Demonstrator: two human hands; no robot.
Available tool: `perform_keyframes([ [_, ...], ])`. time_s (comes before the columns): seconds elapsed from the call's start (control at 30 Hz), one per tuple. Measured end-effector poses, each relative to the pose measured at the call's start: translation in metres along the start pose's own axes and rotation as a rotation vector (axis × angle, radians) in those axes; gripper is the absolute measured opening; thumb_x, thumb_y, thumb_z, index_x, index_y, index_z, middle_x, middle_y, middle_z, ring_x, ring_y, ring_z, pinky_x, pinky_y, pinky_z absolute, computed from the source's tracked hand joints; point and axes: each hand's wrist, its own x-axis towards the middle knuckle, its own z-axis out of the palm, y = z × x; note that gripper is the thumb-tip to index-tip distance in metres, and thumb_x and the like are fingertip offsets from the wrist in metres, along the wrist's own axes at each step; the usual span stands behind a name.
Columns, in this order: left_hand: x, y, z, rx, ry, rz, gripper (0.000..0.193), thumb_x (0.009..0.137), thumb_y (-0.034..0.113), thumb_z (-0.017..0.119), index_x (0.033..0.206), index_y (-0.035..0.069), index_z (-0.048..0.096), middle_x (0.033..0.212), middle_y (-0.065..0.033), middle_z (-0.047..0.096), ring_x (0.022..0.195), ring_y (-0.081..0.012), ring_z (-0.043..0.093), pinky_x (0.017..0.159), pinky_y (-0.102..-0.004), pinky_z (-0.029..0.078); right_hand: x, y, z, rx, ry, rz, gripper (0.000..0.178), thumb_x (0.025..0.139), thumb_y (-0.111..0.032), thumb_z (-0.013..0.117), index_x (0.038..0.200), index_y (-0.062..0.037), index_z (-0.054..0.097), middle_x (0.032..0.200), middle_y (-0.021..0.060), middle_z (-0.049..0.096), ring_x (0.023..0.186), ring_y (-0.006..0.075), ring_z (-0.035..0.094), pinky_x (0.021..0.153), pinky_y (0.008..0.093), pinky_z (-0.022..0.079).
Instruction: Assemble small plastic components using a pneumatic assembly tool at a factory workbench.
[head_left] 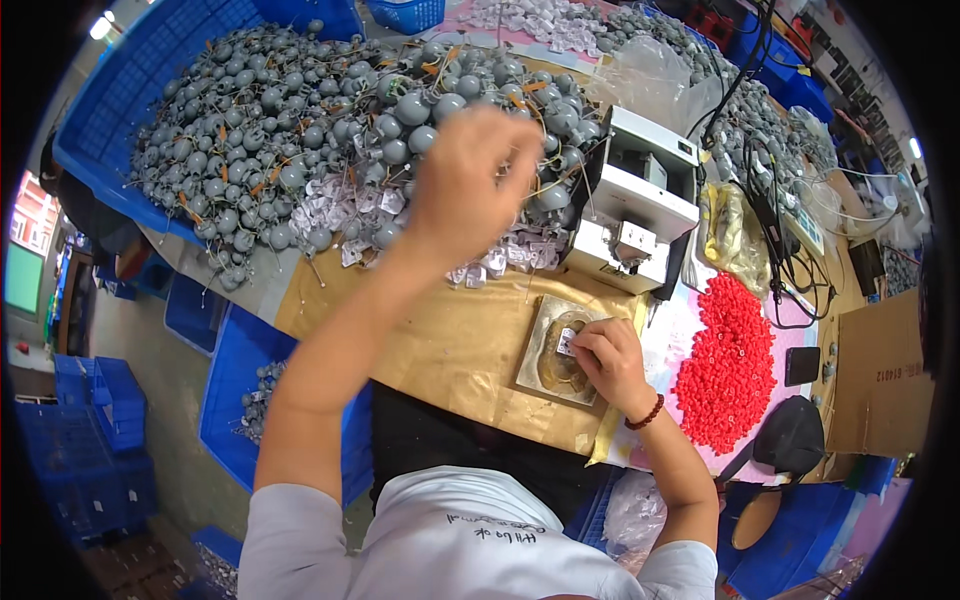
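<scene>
My left hand [478, 180] is raised over a heap of grey ball-shaped parts with thin wire leads [270, 130]. It is blurred, with its fingers curled in, and what they hold, if anything, is hidden. Lower and to the right, my right hand [612, 365] has thumb and fingers pinched at a small white printed tag [567, 341]. The tag is over a square metal block [545, 375] with a brownish round middle. Small white folded tags [340, 210] lie along the near edge of the grey heap.
A white boxy machine [640, 190] stands right of the heap. Beyond my right hand are a pile of small red parts [725, 365], black cables [790, 270] and a dark cap [790, 437]. Blue crates [240, 400] stand below the table's left side. A cardboard box [880, 370] is far right.
</scene>
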Motion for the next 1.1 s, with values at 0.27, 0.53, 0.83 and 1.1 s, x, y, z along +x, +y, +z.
perform_keyframes([
  [0.27, 0.068, -0.070, 0.007, 0.061, -0.581, -0.414, 0.038, 0.091, 0.036, 0.067, 0.113, 0.005, 0.072, 0.115, -0.0154, 0.070, 0.115, -0.0335, 0.060, 0.102, -0.0446, 0.044, -0.001, -0.019, -0.006, -0.076, -0.074, -0.011, 0.027, 0.075, -0.006, 0.079, 0.100, -0.0085, 0.068, 0.101, 0.0051, 0.064, 0.097, 0.0269, 0.059, 0.084, 0.0398, 0.046],
  [0.53, 0.086, -0.039, 0.038, 0.560, -0.845, -0.144, 0.028, 0.086, 0.017, 0.070, 0.113, 0.023, 0.076, 0.135, -0.0127, 0.062, 0.125, -0.0355, 0.051, 0.106, -0.0416, 0.040, 0.001, -0.023, 0.000, -0.226, -0.085, 0.016, 0.022, 0.077, -0.011, 0.077, 0.097, -0.0113, 0.066, 0.104, 0.0048, 0.062, 0.103, 0.0289, 0.057, 0.085, 0.0410, 0.045],
  [0.83, 0.118, -0.014, -0.037, 0.078, -0.169, 0.006, 0.019, 0.096, 0.026, 0.066, 0.110, 0.016, 0.077, 0.107, -0.0137, 0.057, 0.105, -0.0283, 0.052, 0.089, -0.0421, 0.045, 0.008, -0.025, -0.004, 0.194, 0.047, 0.246, 0.033, 0.081, -0.007, 0.079, 0.110, -0.0051, 0.064, 0.105, 0.0130, 0.064, 0.101, 0.0332, 0.059, 0.087, 0.0413, 0.049],
  [1.1, 0.045, 0.065, -0.004, -0.438, -0.352, 0.379, 0.034, 0.082, 0.017, 0.076, 0.115, 0.026, 0.076, 0.142, -0.0135, 0.053, 0.130, -0.0346, 0.040, 0.113, -0.0464, 0.029, 0.085, -0.031, -0.099, 0.476, 0.477, 0.006, 0.037, 0.096, 0.000, 0.058, 0.132, 0.0045, 0.052, 0.125, 0.0148, 0.058, 0.118, 0.0216, 0.057, 0.102, 0.0352, 0.045],
])
